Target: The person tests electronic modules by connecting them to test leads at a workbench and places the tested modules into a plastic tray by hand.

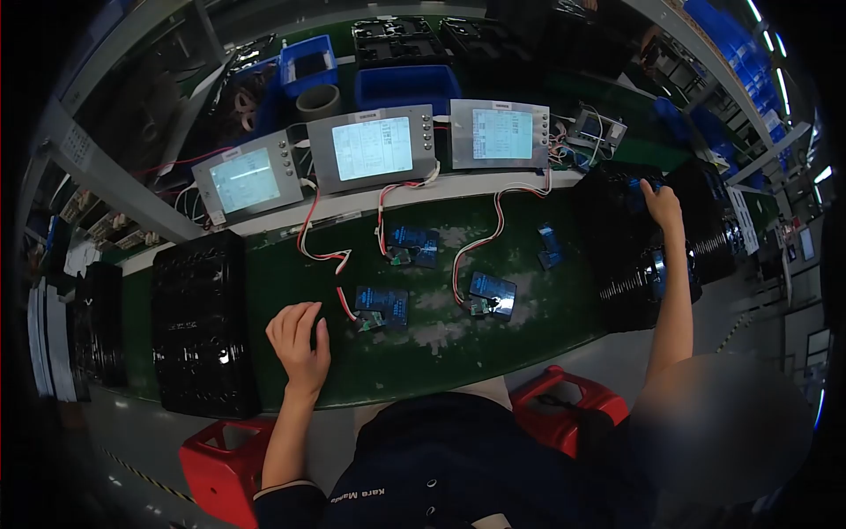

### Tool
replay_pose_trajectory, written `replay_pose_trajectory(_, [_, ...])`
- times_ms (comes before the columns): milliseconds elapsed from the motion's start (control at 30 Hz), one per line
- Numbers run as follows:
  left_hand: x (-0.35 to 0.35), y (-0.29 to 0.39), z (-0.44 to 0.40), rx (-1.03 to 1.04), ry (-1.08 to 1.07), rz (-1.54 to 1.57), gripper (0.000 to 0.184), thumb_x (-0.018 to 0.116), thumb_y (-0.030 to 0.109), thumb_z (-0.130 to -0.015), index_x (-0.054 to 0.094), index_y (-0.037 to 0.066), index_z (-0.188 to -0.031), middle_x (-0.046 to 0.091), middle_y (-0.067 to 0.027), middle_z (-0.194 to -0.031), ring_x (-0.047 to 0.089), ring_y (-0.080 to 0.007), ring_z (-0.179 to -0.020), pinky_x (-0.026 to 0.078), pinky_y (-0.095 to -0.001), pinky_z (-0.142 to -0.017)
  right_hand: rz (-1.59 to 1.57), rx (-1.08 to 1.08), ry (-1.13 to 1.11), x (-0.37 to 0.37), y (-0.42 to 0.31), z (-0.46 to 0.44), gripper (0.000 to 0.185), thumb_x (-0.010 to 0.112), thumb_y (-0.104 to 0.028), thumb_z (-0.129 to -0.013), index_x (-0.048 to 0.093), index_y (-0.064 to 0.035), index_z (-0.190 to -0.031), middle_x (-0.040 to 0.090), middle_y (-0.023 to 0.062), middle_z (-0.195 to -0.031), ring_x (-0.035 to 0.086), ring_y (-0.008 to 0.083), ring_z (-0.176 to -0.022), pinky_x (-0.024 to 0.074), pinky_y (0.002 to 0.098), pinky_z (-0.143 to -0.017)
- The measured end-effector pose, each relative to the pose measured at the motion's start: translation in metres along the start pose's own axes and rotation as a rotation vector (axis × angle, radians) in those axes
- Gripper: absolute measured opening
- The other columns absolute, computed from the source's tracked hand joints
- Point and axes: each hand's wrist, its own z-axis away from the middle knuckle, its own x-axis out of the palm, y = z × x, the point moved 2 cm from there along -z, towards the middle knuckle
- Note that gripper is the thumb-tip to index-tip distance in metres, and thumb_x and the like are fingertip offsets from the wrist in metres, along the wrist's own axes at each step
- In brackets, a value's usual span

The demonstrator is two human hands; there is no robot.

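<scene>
My left hand [300, 346] is open above the front left of the green table mat [388, 366], thumb apart from its bent fingers, holding nothing. Nearest to it is a blue battery pack [394, 304] with a small green circuit board and red and white leads. Two more wired blue packs, one behind [423, 245] and one to the right [495, 294], lie on the mat. Far right, my right hand [663, 207] reaches over black plastic trays [608, 212], its fingers closed at a blue battery pack [635, 184]. The fingertips partly hide that pack.
Three lit testers [242, 182] [374, 148] [500, 135] stand along the back with cables running forward. A narrow blue piece [549, 246] lies right of the packs. More black trays [201, 326] are stacked left. Blue bins [407, 88] stand behind; red stools [564, 406] are below the edge.
</scene>
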Motion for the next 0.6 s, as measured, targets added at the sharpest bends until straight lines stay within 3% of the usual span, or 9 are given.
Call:
replay_pose_trajectory(33, [0.000, 0.000, 0.000, 0.001, -0.008, 0.009, 0.029, 0.067, 0.002, -0.077, 0.064, 0.005, -0.106, 0.063, -0.0074, -0.104, 0.057, -0.0266, -0.101, 0.038, -0.0384, -0.089, -0.002, -0.008, -0.003, -0.002, -0.002, 0.002, 0.059, 0.057, -0.051, -0.088, 0.062, 0.0031, -0.110, 0.064, 0.0255, -0.112, 0.061, 0.0396, -0.106, 0.0488, 0.0438, -0.089])
replay_pose_trajectory(100, [0.001, -0.001, 0.000, 0.002, -0.015, 0.012, 0.029, 0.067, 0.002, -0.077, 0.065, 0.005, -0.106, 0.063, -0.0074, -0.104, 0.057, -0.0265, -0.101, 0.038, -0.0386, -0.089, -0.104, -0.292, 0.043, -0.004, -0.010, 0.012, 0.056, 0.068, -0.039, -0.081, 0.059, 0.0071, -0.112, 0.063, 0.0271, -0.109, 0.061, 0.0389, -0.104, 0.0496, 0.0411, -0.089])
replay_pose_trajectory(233, [0.002, -0.002, 0.000, 0.004, -0.027, 0.047, 0.028, 0.068, 0.001, -0.076, 0.065, 0.005, -0.103, 0.062, -0.0073, -0.101, 0.058, -0.0260, -0.100, 0.039, -0.0388, -0.088, 0.017, -0.399, 0.033, -0.012, -0.020, 0.024, 0.061, 0.077, -0.024, -0.070, 0.055, 0.0089, -0.116, 0.054, 0.0301, -0.120, 0.059, 0.0399, -0.105, 0.0503, 0.0415, -0.090])
replay_pose_trajectory(500, [0.003, 0.002, -0.005, 0.035, -0.037, 0.066, 0.029, 0.069, 0.000, -0.073, 0.065, 0.004, -0.102, 0.062, -0.0068, -0.096, 0.059, -0.0253, -0.095, 0.040, -0.0381, -0.084, 0.130, -0.390, 0.050, -0.008, -0.023, 0.035, 0.063, 0.074, -0.015, -0.069, 0.050, 0.0103, -0.122, 0.051, 0.0307, -0.121, 0.058, 0.0422, -0.106, 0.0510, 0.0427, -0.090])
replay_pose_trajectory(600, [0.008, 0.014, -0.027, 0.087, -0.093, 0.067, 0.032, 0.072, 0.003, -0.071, 0.065, 0.005, -0.102, 0.061, -0.0065, -0.096, 0.058, -0.0254, -0.094, 0.041, -0.0381, -0.083, 0.117, -0.492, 0.297, -0.017, -0.026, 0.045, 0.068, 0.072, -0.015, -0.073, 0.046, 0.0080, -0.131, 0.057, 0.0275, -0.119, 0.058, 0.0375, -0.111, 0.0484, 0.0410, -0.094])
